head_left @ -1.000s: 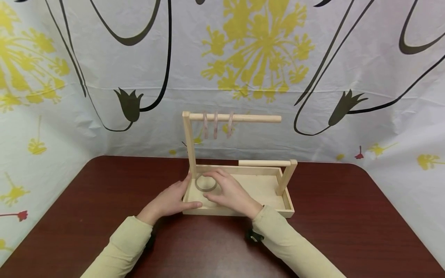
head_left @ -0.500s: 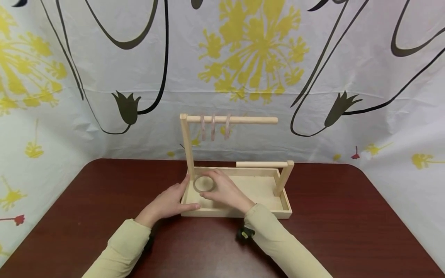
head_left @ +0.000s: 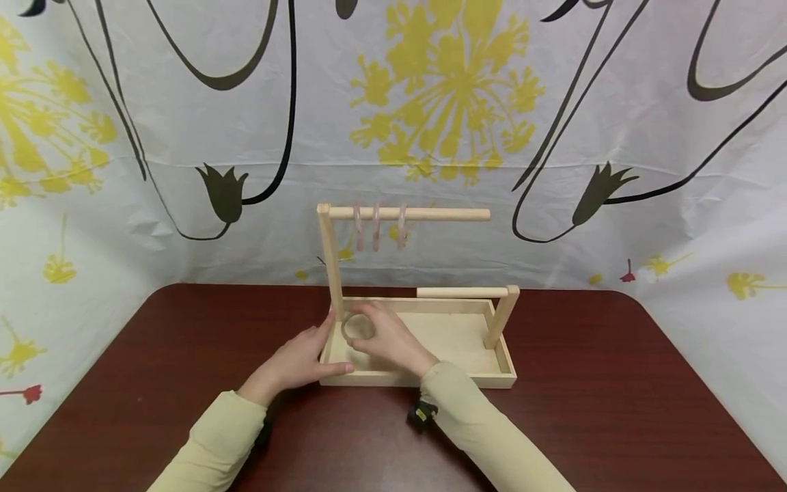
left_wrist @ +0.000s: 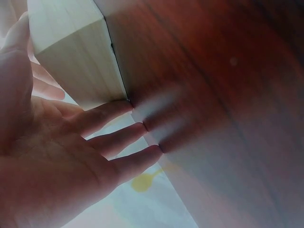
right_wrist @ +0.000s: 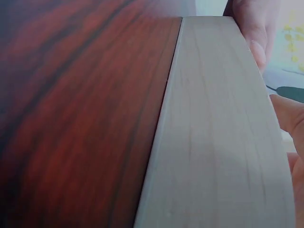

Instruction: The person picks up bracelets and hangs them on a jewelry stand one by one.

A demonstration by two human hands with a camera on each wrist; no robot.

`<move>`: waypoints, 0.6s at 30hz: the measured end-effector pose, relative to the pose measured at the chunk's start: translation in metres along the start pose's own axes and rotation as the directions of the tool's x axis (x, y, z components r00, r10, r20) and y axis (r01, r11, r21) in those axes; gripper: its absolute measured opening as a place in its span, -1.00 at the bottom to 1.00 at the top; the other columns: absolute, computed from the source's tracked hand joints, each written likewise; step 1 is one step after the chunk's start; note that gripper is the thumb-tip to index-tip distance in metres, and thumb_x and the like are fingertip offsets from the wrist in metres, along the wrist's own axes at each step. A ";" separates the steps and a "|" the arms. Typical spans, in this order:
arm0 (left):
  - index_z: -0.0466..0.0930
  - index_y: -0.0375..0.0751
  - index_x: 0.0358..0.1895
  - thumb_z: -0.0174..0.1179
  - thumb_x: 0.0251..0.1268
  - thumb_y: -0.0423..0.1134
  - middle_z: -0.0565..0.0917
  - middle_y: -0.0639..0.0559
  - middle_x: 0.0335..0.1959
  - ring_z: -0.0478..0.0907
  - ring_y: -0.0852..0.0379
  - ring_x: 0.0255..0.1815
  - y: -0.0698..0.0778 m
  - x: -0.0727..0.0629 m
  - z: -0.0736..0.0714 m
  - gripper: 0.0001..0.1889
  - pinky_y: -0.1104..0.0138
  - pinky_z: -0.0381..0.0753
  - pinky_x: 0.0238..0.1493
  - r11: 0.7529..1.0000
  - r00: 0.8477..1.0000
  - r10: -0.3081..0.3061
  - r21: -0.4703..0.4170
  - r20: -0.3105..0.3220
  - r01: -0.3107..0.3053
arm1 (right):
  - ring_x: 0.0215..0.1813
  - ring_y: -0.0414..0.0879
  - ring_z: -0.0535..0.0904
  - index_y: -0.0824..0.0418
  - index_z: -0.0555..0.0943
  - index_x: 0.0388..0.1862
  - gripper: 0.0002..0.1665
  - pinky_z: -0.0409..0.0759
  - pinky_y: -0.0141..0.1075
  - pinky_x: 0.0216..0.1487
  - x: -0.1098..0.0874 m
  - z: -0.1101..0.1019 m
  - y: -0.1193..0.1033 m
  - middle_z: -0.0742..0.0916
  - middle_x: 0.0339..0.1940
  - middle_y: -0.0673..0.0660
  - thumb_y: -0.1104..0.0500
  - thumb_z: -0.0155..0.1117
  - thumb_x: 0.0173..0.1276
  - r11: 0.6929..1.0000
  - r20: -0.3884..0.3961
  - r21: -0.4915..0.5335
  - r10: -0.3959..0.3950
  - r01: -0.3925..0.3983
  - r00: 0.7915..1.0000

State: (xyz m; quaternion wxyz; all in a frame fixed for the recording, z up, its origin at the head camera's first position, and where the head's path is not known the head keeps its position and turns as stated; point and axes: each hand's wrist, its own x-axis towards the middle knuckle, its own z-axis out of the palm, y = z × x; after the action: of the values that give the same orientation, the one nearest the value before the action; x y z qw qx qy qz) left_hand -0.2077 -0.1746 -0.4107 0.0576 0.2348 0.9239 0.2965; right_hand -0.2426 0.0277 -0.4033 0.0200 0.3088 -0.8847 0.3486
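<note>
A pale wooden tray stand (head_left: pixel 449 336) sits on the table. Inside its left end, my right hand (head_left: pixel 390 339) pinches a translucent bangle (head_left: pixel 343 329) between thumb and fingers, beside the tall post (head_left: pixel 330 266). My left hand (head_left: pixel 297 360) rests against the tray's left end, thumb along the front rim. In the left wrist view, that hand's straight fingers (left_wrist: pixel 118 140) reach down to the tabletop beside the tray corner (left_wrist: pixel 78 57). The right wrist view shows mostly the tray's front wall (right_wrist: pixel 218 118), with right-hand fingers (right_wrist: pixel 287 114) partly visible behind it; the bangle is hidden there.
From the tall post a long bar (head_left: pixel 451 214) runs right, with three pinkish bangles (head_left: pixel 376 236) hanging on it. A shorter post (head_left: pixel 502 318) at the tray's right end carries a short bar (head_left: pixel 461 292) pointing left. A patterned cloth (head_left: pixel 393 178) hangs behind the dark red table (head_left: pixel 590 383).
My right hand has shifted slightly left within the tray, taking the bangle closer to the tall post. My left hand holds its place; the head view has tilted a little.
</note>
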 end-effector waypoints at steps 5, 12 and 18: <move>-0.15 -0.42 0.51 0.29 0.16 0.22 0.41 -0.38 0.26 0.45 -0.22 0.19 0.000 0.000 0.000 0.12 -0.05 0.46 0.06 1.000 1.000 -0.007 -0.007 0.005 0.007 | 0.26 0.12 0.43 0.32 0.53 0.20 -0.36 0.34 -0.02 0.26 0.005 0.001 0.003 0.59 0.20 0.20 0.19 0.47 0.13 1.000 0.011 -0.019 -0.005 0.005 1.000; -0.15 -0.40 0.52 0.30 0.15 0.22 0.43 -0.39 0.23 0.47 -0.19 0.15 0.000 0.000 0.001 0.12 -0.03 0.47 0.04 1.000 1.000 -0.024 -0.004 0.009 0.024 | 0.20 0.09 0.48 0.32 0.53 0.21 -0.37 0.38 -0.06 0.23 0.010 0.003 0.008 0.61 0.15 0.19 0.17 0.46 0.16 1.000 0.035 0.012 0.020 -0.021 0.999; -0.17 -0.42 0.51 0.29 0.18 0.19 0.41 -0.41 0.24 0.47 -0.20 0.15 0.001 -0.001 -0.002 0.11 -0.03 0.48 0.03 1.000 1.000 -0.007 -0.004 0.010 0.007 | 0.22 0.08 0.47 0.28 0.52 0.24 -0.33 0.35 -0.07 0.25 0.014 0.003 0.012 0.60 0.17 0.17 0.16 0.47 0.14 1.000 0.067 -0.011 0.020 -0.019 0.998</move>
State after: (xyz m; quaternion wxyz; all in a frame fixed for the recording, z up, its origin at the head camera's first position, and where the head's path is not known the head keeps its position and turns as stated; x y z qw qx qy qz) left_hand -0.2069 -0.1755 -0.4089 0.0636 0.2329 0.9238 0.2972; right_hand -0.2599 0.0250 -0.4093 -0.0117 0.3115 -0.8897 0.3336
